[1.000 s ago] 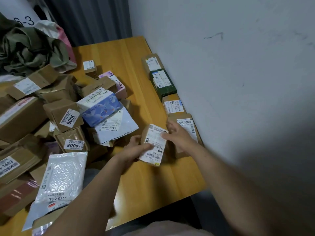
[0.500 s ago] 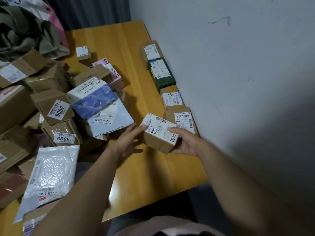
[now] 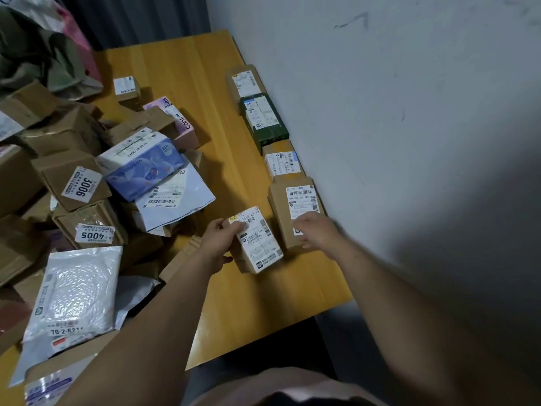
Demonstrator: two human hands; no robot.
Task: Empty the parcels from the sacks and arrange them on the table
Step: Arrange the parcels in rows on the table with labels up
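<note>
Here, the left hand (image 3: 219,240) grasps a small brown parcel (image 3: 259,243), white barcode label up; right hand (image 3: 317,230) relaxed.

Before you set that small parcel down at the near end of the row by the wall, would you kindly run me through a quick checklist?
1. Grip: the left hand grips the small parcel by its left side: ok.
2. Label on the small parcel faces up: ok.
3. Right hand off the parcel: ok; it is over the nearest row box, contact unclear.
4. Bare table at the row's near end: ok.
5. Enough room there before the table edge: cannot tell.
6. Parcel lifted or resting on the table: cannot tell.
</note>
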